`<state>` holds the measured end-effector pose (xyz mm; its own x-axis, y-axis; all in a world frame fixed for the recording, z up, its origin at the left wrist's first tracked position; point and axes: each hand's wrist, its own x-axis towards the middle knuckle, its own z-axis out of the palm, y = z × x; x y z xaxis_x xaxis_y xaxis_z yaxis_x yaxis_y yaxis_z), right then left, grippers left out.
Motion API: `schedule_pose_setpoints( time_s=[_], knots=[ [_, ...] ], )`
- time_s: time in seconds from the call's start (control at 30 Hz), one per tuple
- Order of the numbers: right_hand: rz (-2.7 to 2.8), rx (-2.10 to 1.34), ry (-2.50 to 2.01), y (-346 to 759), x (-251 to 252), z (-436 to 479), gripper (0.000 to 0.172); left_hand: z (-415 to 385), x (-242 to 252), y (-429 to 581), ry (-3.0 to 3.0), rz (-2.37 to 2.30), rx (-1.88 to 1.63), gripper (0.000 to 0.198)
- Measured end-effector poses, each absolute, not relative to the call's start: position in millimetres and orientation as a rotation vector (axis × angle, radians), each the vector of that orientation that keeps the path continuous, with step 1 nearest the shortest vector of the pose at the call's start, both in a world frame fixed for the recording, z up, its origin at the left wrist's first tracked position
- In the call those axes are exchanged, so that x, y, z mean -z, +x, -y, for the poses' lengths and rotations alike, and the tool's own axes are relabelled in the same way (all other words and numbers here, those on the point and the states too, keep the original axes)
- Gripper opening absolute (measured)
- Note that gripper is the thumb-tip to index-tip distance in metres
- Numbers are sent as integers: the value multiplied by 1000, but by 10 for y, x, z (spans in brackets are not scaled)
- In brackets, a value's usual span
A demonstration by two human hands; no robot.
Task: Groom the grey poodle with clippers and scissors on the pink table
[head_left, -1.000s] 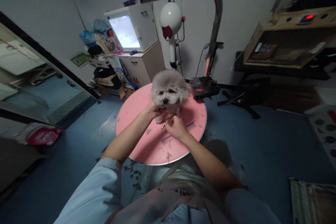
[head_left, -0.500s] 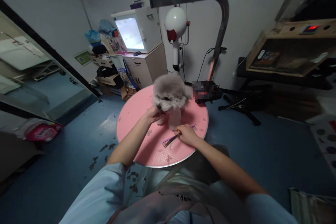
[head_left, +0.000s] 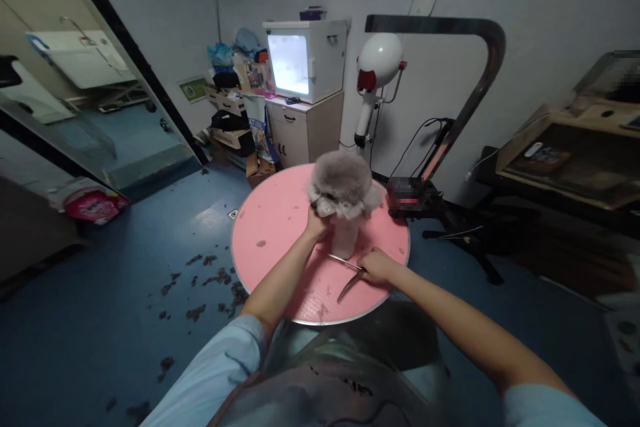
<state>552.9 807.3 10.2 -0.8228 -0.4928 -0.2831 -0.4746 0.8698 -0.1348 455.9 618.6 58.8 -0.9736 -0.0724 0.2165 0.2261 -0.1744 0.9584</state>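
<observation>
A fluffy grey dog (head_left: 341, 180) stands on the round pink table (head_left: 270, 213), its pale front leg straight down on the top. My left hand (head_left: 318, 223) is closed at the dog's chin, its fingertips partly hidden by the fur. Beside the lower front leg, my right hand (head_left: 376, 265) grips scissors (head_left: 349, 287) whose blades are spread apart, one pointing left by the paw and the other down toward the table's front edge. Small tufts of hair lie on the pink surface.
A black metal arm (head_left: 435, 25) rises behind the table, near a white dryer (head_left: 381, 59). A lit white cabinet (head_left: 327, 57) stands on a chest at the back. Hair clumps (head_left: 196, 312) lie on the floor at left. A wooden-framed case (head_left: 575, 160) is at right.
The view has swung left. The scissor blades, close together before, are now wide apart, and the purple-edged comb seen beside them no longer shows. My left hand remains at the dog's chin.
</observation>
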Motion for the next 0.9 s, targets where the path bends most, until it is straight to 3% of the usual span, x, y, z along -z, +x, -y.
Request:
schedule_pose_setpoints(
  time_s=[0.2,0.37,0.53,0.63,0.73,0.9],
  knots=[
    [-2989,79,-812,6249,-435,-8579,24,-6216,-386,4578,-358,1968,2594,3],
    [-3266,-241,-1181,6169,-1311,-8614,27,-5926,-543,4257,-281,1951,2210,7],
    [-3277,-592,-1040,5684,-2039,-8306,24,-5760,-976,3944,-588,1831,2254,16],
    [-3095,-562,-1215,5630,-2165,-8206,19,-5715,-1138,3950,-762,1962,2191,17],
    [-3175,-601,-1087,5668,-2155,-8186,21,-5656,-1153,3933,-845,2083,2213,12],
    [-3039,-550,-1032,5696,-2031,-8131,18,-5509,-831,3806,-91,1911,2189,5]
  ],
)
